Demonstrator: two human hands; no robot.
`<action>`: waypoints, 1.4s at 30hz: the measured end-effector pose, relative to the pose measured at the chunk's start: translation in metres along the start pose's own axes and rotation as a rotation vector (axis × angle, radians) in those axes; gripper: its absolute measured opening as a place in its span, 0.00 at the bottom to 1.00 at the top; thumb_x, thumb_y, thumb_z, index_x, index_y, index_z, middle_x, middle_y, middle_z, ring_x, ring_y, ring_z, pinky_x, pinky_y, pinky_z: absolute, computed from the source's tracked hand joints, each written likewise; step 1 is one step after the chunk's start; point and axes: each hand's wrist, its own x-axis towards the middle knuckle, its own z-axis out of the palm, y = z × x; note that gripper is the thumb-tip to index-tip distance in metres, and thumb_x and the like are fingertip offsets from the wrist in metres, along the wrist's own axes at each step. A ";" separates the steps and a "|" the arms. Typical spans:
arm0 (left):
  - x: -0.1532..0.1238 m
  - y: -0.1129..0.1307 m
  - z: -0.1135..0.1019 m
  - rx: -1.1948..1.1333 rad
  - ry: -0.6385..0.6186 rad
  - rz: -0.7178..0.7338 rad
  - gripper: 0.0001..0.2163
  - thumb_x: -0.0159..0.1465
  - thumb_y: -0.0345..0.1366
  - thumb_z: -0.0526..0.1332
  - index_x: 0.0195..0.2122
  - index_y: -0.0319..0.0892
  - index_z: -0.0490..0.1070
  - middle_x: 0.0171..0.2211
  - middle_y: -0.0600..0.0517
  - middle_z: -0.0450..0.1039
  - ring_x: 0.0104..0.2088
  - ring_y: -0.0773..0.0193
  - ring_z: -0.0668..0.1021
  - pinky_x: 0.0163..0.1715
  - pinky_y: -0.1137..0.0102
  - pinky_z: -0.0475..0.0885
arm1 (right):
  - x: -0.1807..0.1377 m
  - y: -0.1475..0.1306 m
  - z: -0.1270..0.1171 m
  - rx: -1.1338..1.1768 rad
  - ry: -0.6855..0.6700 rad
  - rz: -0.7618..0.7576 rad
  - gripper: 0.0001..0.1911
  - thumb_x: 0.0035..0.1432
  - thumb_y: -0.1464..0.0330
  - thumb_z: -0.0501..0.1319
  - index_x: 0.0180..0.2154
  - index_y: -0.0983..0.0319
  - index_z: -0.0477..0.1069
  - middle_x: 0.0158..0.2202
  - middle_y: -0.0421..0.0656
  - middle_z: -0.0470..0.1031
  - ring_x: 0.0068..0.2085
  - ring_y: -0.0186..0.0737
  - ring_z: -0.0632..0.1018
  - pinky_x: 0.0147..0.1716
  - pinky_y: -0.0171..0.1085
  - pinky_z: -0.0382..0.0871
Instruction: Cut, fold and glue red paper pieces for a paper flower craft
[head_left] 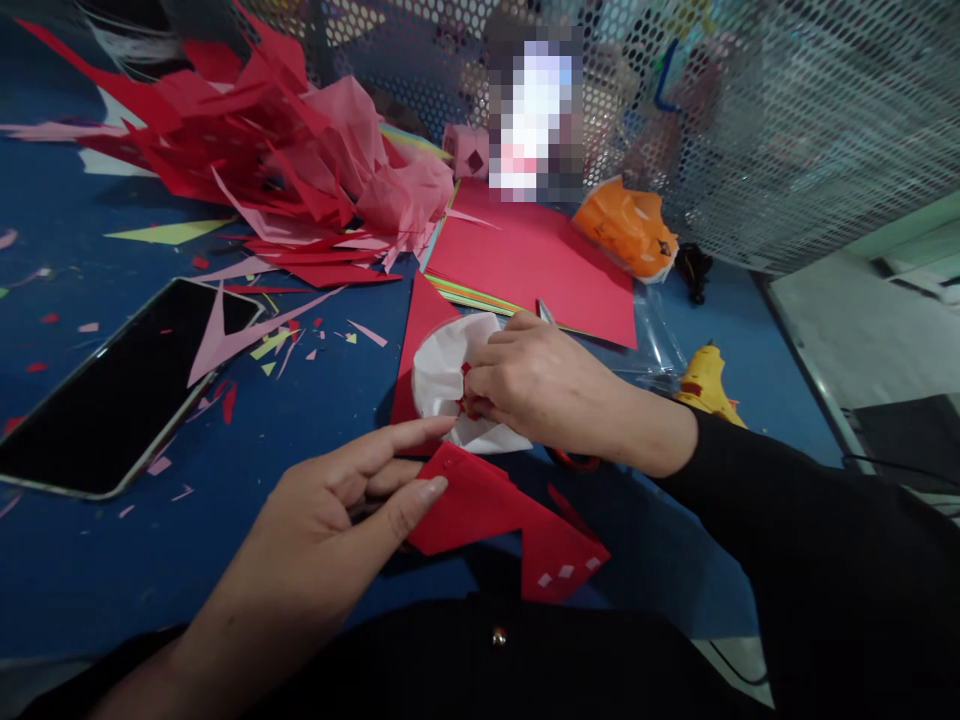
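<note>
My left hand [352,510] pinches a folded piece of red paper [476,505] between thumb and fingers. Small diamond-shaped cut-outs show near the paper's lower right end. Beyond it, my right hand [536,375] reaches into a white crinkled wrapper or paper [439,365] with red bits inside. Its fingers are pressed together, and whatever they hold is hidden. Under the right hand lies a pair of scissors, mostly covered, with a silver tip [546,312] and a dark orange-edged handle [571,460] showing. Another red sheet [406,385] lies beneath the white piece.
A phone [90,400] lies at left among paper scraps [311,350]. Red and pink offcuts [300,170] are heaped behind it. A stack of coloured paper [532,260], an orange packet [628,228] and a yellow object [709,385] stand farther right. Perforated metal mesh [750,130] borders the back.
</note>
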 end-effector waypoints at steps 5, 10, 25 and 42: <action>0.001 -0.001 -0.001 0.002 -0.002 0.001 0.18 0.57 0.45 0.69 0.49 0.51 0.81 0.36 0.52 0.85 0.32 0.58 0.85 0.32 0.71 0.81 | 0.001 -0.001 0.000 -0.022 -0.010 -0.015 0.09 0.62 0.74 0.60 0.29 0.62 0.75 0.29 0.42 0.76 0.31 0.39 0.70 0.35 0.42 0.51; 0.001 0.000 -0.003 0.042 -0.017 0.021 0.19 0.57 0.45 0.68 0.49 0.49 0.81 0.35 0.51 0.85 0.32 0.57 0.85 0.34 0.69 0.81 | 0.000 -0.001 0.000 -0.002 -0.004 -0.017 0.07 0.62 0.74 0.60 0.31 0.62 0.75 0.30 0.43 0.76 0.31 0.39 0.70 0.35 0.42 0.52; 0.009 -0.005 -0.008 -0.021 -0.113 -0.002 0.20 0.54 0.46 0.71 0.49 0.52 0.81 0.35 0.53 0.85 0.31 0.58 0.85 0.30 0.72 0.80 | 0.000 0.001 0.004 0.015 -0.006 0.000 0.06 0.63 0.73 0.61 0.34 0.65 0.75 0.33 0.45 0.77 0.36 0.41 0.72 0.37 0.42 0.55; 0.006 -0.003 -0.007 -0.004 -0.079 0.029 0.20 0.59 0.44 0.68 0.52 0.47 0.79 0.34 0.53 0.85 0.32 0.59 0.84 0.35 0.71 0.80 | 0.005 0.001 0.004 0.014 -0.034 0.008 0.08 0.63 0.73 0.61 0.31 0.63 0.75 0.31 0.45 0.77 0.35 0.41 0.73 0.36 0.42 0.58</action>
